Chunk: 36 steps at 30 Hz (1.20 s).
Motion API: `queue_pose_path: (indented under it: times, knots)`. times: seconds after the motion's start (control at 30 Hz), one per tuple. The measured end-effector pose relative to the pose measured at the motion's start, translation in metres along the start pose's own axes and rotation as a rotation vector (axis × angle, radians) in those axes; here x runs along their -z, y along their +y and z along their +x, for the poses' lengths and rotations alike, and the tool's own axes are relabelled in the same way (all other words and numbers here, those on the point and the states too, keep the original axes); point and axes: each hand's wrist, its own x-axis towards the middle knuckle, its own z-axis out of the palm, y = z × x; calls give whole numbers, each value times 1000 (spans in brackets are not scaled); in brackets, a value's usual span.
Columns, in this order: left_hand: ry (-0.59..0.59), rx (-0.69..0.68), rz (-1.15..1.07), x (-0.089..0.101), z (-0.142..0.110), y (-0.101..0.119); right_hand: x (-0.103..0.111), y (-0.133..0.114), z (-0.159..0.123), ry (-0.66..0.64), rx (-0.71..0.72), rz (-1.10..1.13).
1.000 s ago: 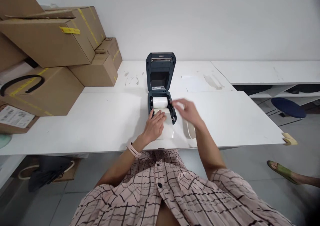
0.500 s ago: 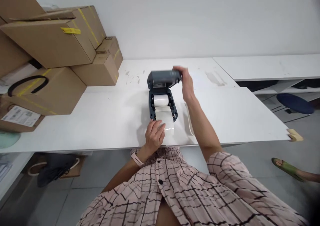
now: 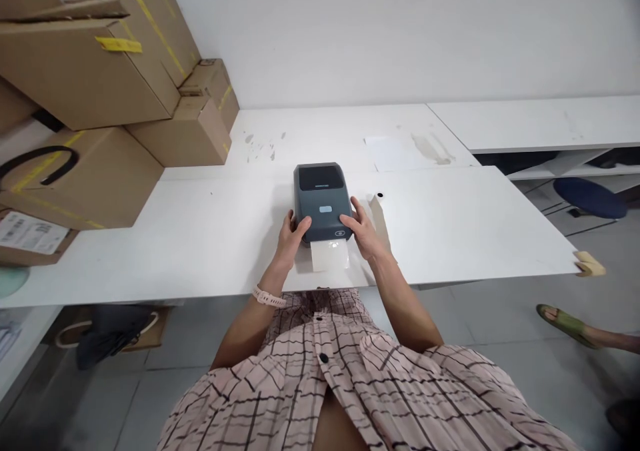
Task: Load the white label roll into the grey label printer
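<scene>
A dark grey-blue label printer point(image 3: 320, 196) sits on the white table with its lid down. From its front edge a strip of white label paper point(image 3: 329, 256) sticks out toward me. My left hand point(image 3: 290, 241) grips the printer's front left side, thumb on the top edge. On the opposite side my right hand point(image 3: 365, 232) holds the front right corner, its thumb also resting on the lid. The paper roll inside is hidden by the lid. Just beyond my right hand lies a pale paper strip point(image 3: 381, 219), partly covered by that hand.
Cardboard boxes point(image 3: 135, 81) with yellow tape are stacked on the table's left end. A white sheet point(image 3: 387, 153) lies toward the back. At right stand a blue stool point(image 3: 590, 198) and another person's foot in a green sandal point(image 3: 563, 321). A yellowish corner guard point(image 3: 589, 263) marks the table's corner.
The printer's raised lid has come down and is closed. My right hand has moved from the lid's top to the right side; my left has left the label strip for the left side.
</scene>
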Motion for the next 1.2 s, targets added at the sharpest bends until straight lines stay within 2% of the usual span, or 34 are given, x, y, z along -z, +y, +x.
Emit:
queue_pose_path:
  times: [0.1, 0.33, 0.43, 0.5, 0.57, 0.63, 0.67, 0.7, 0.77, 0.83, 0.87, 1.0, 1.13, 1.2]
  knots:
    - [-60, -5, -120, 0, -2, -5, 1, 2, -3, -16, -1, -3]
    - [98, -14, -170, -8, 0, -14, -5, 11, -3, 54, 69, -19]
    - [71, -9, -179, -8, 2, -11, -7, 14, -2, 74, 66, 62]
    - [63, 5, -183, -8, -7, -7, -9, 12, -4, 98, 84, 77]
    - [177, 18, -132, -11, -27, -6, -12, 8, -8, 165, 192, 5]
    - [350, 34, -42, -16, -52, -9, -14, 2, -14, 249, 380, -153]
    - [377, 73, -35, -19, -64, -11, -14, -1, -17, 274, 479, -242]
    - [328, 140, -65, -21, -73, -12, -15, -4, -19, 284, 564, -322]
    - [120, 315, -206, -25, -83, -11, -15, -9, -21, 270, 678, -424]
    - [-49, 446, -358, -26, -81, -5, -15, -11, -21, 257, 726, -456]
    - [-90, 473, -410, -26, -79, -1, -15, -11, -20, 261, 735, -461]
    - [-52, 389, -422, -24, -69, 5, -16, -10, -20, 281, 736, -507]
    - [48, 271, -271, -26, -67, -11, -17, -13, -19, 266, 756, -605]
    - [47, 229, -210, -26, -66, -19, -17, -15, -18, 232, 795, -700]
